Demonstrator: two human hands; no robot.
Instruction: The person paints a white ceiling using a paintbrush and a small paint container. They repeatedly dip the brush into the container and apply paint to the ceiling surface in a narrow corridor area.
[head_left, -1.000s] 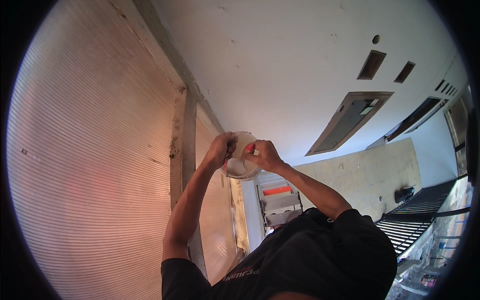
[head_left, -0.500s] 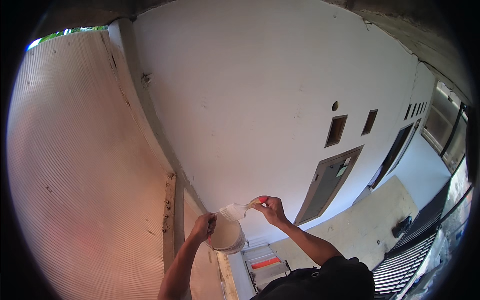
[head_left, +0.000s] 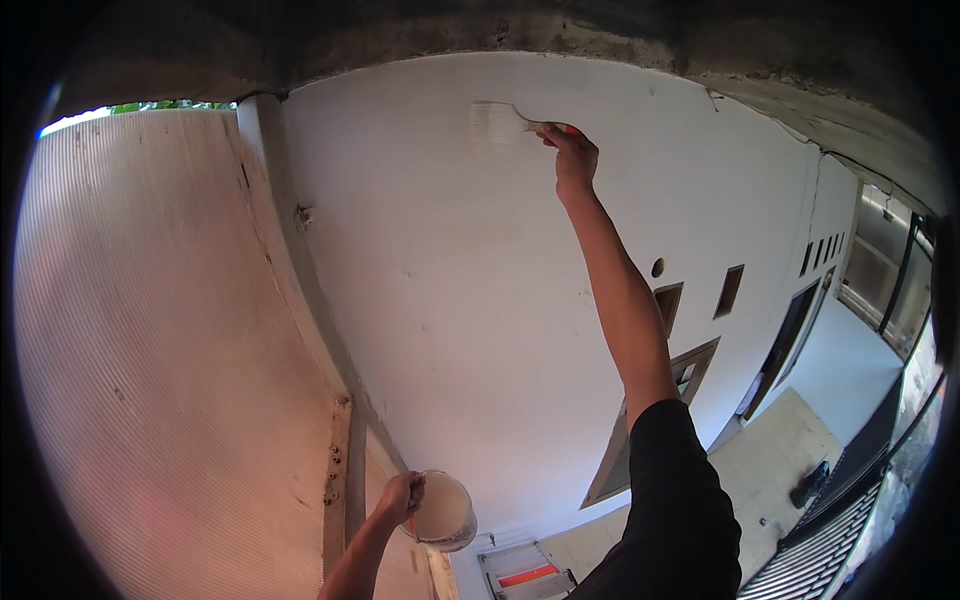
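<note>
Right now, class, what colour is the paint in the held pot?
Off-white, like the wall; the paint pot shows in the head view.

Matt white wall (head_left: 480,300), ribbed sheeting (head_left: 150,350)

There are no labels, signs or screens to see here. The only thing like a package is a small round tub (head_left: 443,512) near the bottom of the picture. It is see-through plastic and open at the top, with pale, creamy white stuff inside. The left hand (head_left: 398,497) holds it by the rim, close to the white wall (head_left: 450,300). No sticker or print shows on the tub.
</note>
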